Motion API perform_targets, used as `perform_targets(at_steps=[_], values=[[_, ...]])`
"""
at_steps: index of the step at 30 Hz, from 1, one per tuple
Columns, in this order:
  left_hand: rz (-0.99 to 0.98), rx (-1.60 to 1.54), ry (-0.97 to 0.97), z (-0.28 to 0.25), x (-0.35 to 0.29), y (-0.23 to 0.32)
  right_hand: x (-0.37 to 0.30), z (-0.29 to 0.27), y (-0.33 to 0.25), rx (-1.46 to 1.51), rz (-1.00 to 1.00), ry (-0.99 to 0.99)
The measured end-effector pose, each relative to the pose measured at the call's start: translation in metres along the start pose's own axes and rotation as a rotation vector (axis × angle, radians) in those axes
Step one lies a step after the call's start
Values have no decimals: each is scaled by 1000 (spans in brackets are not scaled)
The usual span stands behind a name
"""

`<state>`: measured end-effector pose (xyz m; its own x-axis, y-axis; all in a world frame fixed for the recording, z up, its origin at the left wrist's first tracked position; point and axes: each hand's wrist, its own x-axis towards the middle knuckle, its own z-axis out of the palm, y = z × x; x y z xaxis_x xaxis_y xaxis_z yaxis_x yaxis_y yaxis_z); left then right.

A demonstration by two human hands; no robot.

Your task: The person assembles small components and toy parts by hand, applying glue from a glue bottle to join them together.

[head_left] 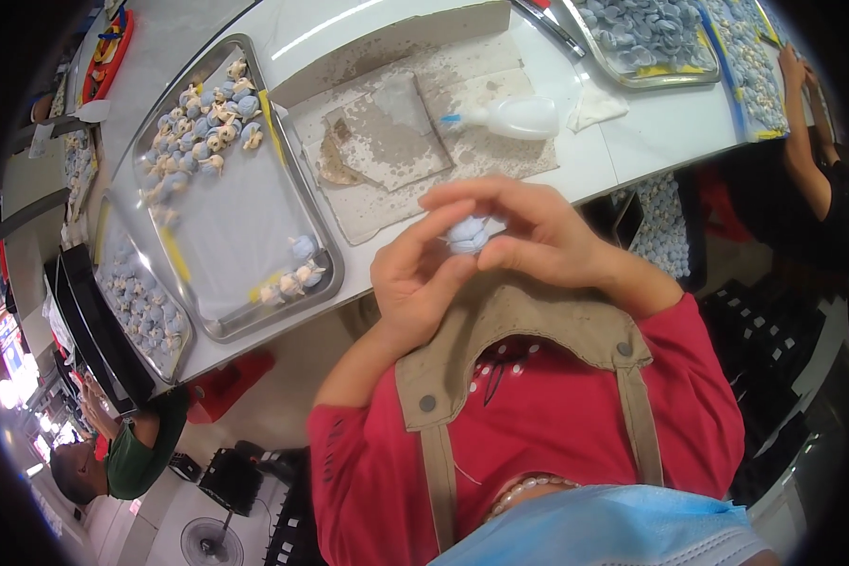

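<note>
Between the fingertips of both hands, in front of my apron, is a small rounded pale blue figurine (pixel 468 235) with a grooved, shell-like surface. My left hand (pixel 413 275) pinches it from the left with thumb and index finger. From the right, my right hand (pixel 543 238) closes on it, the thumb at its lower side and the fingers arched over it. Part of the piece is hidden by the fingers. To the left, a metal tray (pixel 323 247) lined with white sheet holds several blue and cream figurines (pixel 208 123), grouped at its far end and near corner.
Beyond my hands lies a stained cardboard piece (pixel 387 141) with a white squeeze bottle (pixel 519 119) and a crumpled white cloth (pixel 596 104). Another metal tray (pixel 719 79) of grey-blue parts stands at far right. Co-workers sit at the right and lower left.
</note>
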<state>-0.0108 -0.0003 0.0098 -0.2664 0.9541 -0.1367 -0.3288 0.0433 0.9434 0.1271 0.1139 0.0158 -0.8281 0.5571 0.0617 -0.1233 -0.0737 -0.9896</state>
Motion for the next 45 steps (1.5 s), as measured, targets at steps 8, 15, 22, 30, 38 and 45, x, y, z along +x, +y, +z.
perform_targets(at_steps=[8, 15, 22, 30, 38, 45], values=[[191, 230, -97, -7, -2, -1, -5, 4, 1, 89, 95, -110], [218, 302, -179, -6, -1, 9, -13, 9, 1, 25, -46, -23], [170, 203, -173, -6, 2, 4, -10, 5, 7, 26, -68, -30], [-22, -239, -162, -6, 6, -6, 2, -5, 5, -213, -210, -111], [-160, -315, -92, -4, -1, -6, 1, -4, 8, -475, -391, -69], [-148, -311, -112, -2, -7, -11, -12, 3, 12, -208, -204, -64]])
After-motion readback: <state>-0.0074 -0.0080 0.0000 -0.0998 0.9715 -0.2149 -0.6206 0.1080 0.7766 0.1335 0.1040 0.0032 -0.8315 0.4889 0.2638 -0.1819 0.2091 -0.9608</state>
